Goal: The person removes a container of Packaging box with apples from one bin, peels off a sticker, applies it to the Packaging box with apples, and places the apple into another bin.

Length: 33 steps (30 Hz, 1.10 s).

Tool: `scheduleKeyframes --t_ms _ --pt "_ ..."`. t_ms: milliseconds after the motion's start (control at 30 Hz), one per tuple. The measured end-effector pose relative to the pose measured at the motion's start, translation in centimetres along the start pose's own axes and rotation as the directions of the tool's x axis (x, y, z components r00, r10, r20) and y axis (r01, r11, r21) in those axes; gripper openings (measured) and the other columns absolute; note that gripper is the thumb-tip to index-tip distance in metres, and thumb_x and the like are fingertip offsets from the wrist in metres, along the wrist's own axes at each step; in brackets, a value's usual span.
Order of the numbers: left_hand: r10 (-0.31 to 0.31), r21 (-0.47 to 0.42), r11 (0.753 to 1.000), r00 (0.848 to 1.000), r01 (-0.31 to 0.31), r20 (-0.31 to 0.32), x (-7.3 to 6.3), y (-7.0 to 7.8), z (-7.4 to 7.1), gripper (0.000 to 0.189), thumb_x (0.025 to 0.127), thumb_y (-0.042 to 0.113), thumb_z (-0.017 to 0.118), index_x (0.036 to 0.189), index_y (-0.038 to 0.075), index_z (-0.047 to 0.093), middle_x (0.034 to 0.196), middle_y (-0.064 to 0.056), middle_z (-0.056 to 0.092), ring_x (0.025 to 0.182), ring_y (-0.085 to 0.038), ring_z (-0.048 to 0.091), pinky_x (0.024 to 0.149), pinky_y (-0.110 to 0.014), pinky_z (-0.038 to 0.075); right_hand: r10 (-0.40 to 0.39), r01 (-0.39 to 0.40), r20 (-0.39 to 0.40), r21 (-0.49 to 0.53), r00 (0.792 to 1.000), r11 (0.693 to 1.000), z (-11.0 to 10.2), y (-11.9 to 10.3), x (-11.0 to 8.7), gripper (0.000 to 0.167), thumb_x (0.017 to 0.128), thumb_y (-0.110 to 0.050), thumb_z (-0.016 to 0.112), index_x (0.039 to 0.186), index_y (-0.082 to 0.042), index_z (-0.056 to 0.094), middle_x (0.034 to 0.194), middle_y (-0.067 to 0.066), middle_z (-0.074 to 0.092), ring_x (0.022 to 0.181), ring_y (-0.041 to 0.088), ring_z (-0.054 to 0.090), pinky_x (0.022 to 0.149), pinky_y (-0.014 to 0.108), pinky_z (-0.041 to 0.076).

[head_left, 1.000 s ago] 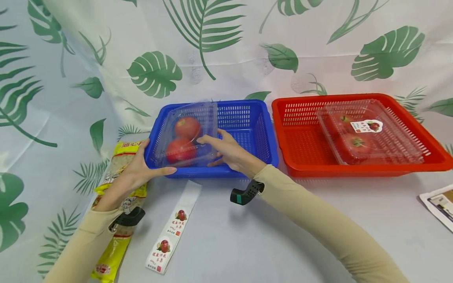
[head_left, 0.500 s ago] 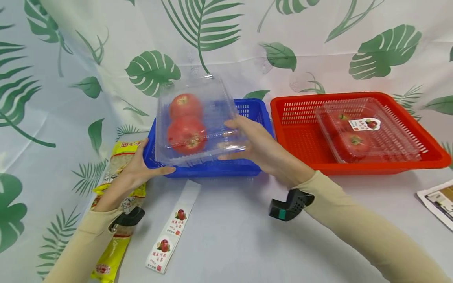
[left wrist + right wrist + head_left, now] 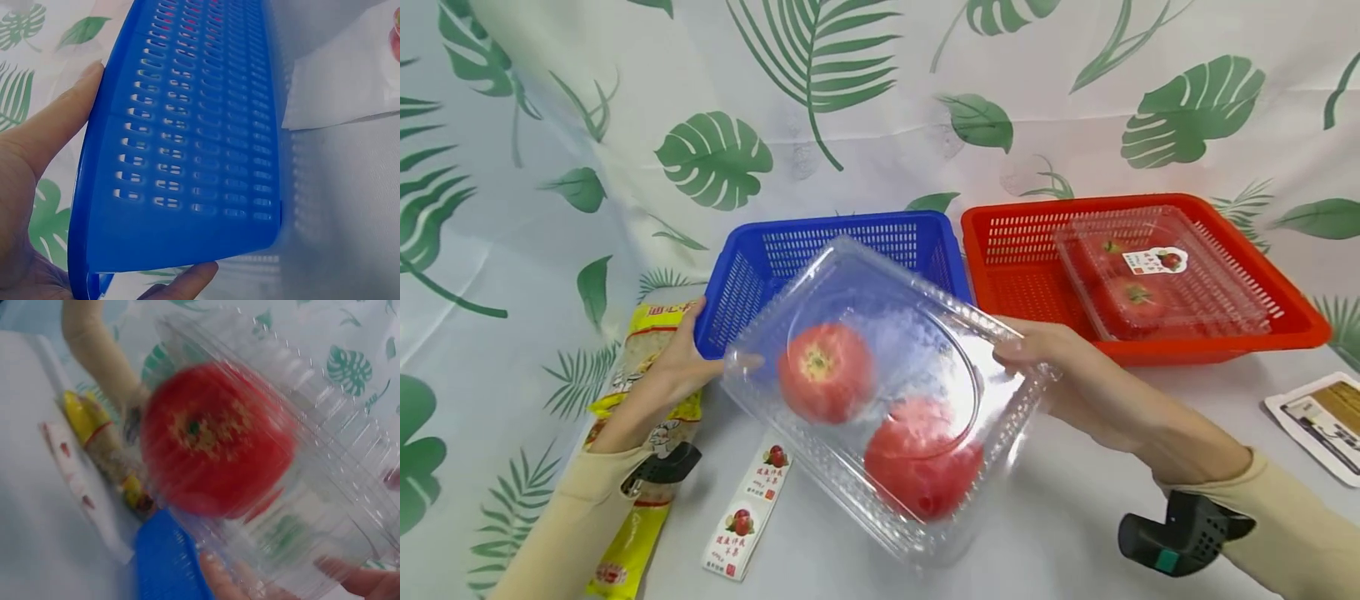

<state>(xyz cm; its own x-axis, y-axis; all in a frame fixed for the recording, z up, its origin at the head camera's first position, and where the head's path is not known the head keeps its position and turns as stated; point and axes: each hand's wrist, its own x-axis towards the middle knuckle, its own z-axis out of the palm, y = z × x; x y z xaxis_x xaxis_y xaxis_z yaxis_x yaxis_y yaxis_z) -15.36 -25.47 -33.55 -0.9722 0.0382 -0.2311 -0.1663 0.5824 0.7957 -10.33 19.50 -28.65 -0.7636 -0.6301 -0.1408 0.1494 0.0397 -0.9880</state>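
Observation:
My right hand (image 3: 1071, 371) grips the right end of a clear plastic clamshell box (image 3: 880, 321), which is tilted above the table in front of the blue basket. Two red apples (image 3: 826, 372) show through its clear wall, and the right wrist view has one apple (image 3: 215, 440) up close. My left hand (image 3: 679, 375) holds the left end of the blue plastic basket (image 3: 850, 222). In the left wrist view that hand's fingers (image 3: 69, 115) lie along the slotted basket (image 3: 175, 237)'s rim. The box hides part of the basket's front side in the head view.
To the right stands a red basket (image 3: 1015, 354) bearing another clear box (image 3: 1206, 287) of red fruit with a label on its lid. Yellow packets (image 3: 643, 517) lie at the left, beside a strip of apple stickers (image 3: 747, 521). A flat package (image 3: 1318, 425) sits at the right edge.
My right hand has lifted the clear box with the apples out of the blue basket and brought it right and nearer, turning it. My left hand has stayed at the basket.

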Motion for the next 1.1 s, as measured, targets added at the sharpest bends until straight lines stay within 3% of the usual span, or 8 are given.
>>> scheduleKeyframes --t_ms 333,467,600,667,733,833,967,1100 --pt "-0.064 -0.003 0.998 0.998 0.064 -0.018 -0.4 0.2 0.1 0.132 0.085 0.049 0.085 0.167 0.022 -0.016 0.171 -0.028 0.005 0.15 -0.053 0.021 0.119 -0.073 0.021 -0.107 0.109 0.189 0.0 0.976 0.994 -3.5 5.0 -2.4 0.055 0.108 -0.011 0.035 0.154 -0.035 0.054 0.145 -0.004 0.062 0.125 0.021 0.064 0.096 0.041 0.059" --pt "-0.017 0.11 0.993 0.993 0.03 -0.121 -1.5 1.1 0.5 0.128 0.086 0.046 0.085 0.168 0.012 -0.008 0.167 -0.033 0.011 0.148 -0.055 0.024 0.116 -0.073 0.028 -0.152 0.155 0.279 0.012 0.948 0.988 -3.8 5.3 -2.7 0.059 0.107 -0.007 0.032 0.16 -0.028 0.046 0.153 0.0 0.057 0.129 0.025 0.062 0.097 0.045 0.059" --pt "0.232 0.252 0.956 0.915 -0.151 -0.331 -4.2 3.1 2.0 0.103 0.094 0.031 0.081 0.166 0.004 0.013 0.158 -0.033 0.025 0.142 -0.05 0.034 0.112 -0.069 0.038 -0.167 0.173 0.333 0.011 0.928 0.985 -3.6 5.0 -3.0 0.061 0.103 -0.003 0.032 0.162 -0.018 0.04 0.157 0.008 0.051 0.131 0.032 0.06 0.097 0.049 0.058" --pt "0.334 0.231 0.936 0.882 -0.267 -0.334 -5.9 4.4 3.1 0.083 0.1 0.027 0.074 0.164 0.008 0.026 0.153 -0.026 0.037 0.137 -0.042 0.043 0.11 -0.063 0.044 -0.166 0.175 0.349 0.007 0.922 0.985 -3.4 4.7 -3.1 0.061 0.102 -0.002 0.032 0.162 -0.012 0.039 0.157 0.012 0.05 0.132 0.034 0.058 0.097 0.052 0.058" --pt "0.416 0.093 0.91 0.887 -0.405 -0.2 -7.5 5.3 4.2 0.066 0.106 0.023 0.064 0.162 0.008 0.032 0.148 -0.022 0.047 0.131 -0.037 0.054 0.106 -0.057 0.05 -0.16 0.166 0.362 0.013 0.918 0.986 -3.3 4.5 -3.1 0.06 0.102 -0.001 0.032 0.161 -0.007 0.038 0.157 0.015 0.049 0.131 0.036 0.058 0.098 0.053 0.057" --pt "0.365 -0.134 0.928 0.919 -0.347 0.147 -9.4 6.3 5.7 0.056 0.112 0.034 0.05 0.161 0.014 0.032 0.145 -0.018 0.054 0.118 -0.031 0.066 0.098 -0.053 0.056 -0.152 0.158 0.372 0.016 0.916 0.987 -3.1 4.4 -3.1 0.058 0.102 0.0 0.033 0.16 -0.003 0.038 0.155 0.018 0.05 0.129 0.038 0.059 0.098 0.054 0.057" --pt "0.268 -0.327 0.939 0.821 -0.107 0.504 -10.2 5.6 7.7 0.065 0.112 0.043 0.043 0.166 0.015 0.021 0.146 -0.022 0.051 0.123 -0.034 0.063 0.093 -0.052 0.058 -0.145 0.15 0.381 0.017 0.913 0.988 -2.8 4.4 -2.8 0.056 0.103 0.0 0.033 0.158 -0.003 0.04 0.152 0.021 0.052 0.126 0.039 0.061 0.097 0.054 0.058" --pt "0.276 -0.478 0.877 0.762 0.05 0.586 -10.1 4.0 9.2 0.068 0.112 0.036 0.044 0.168 0.013 0.014 0.143 -0.024 0.052 0.129 -0.036 0.057 0.091 -0.05 0.06 -0.13 0.131 0.369 0.023 0.92 0.991 -2.6 4.7 -2.2 0.054 0.105 -0.002 0.034 0.157 -0.009 0.046 0.151 0.016 0.055 0.125 0.038 0.063 0.094 0.054 0.059"
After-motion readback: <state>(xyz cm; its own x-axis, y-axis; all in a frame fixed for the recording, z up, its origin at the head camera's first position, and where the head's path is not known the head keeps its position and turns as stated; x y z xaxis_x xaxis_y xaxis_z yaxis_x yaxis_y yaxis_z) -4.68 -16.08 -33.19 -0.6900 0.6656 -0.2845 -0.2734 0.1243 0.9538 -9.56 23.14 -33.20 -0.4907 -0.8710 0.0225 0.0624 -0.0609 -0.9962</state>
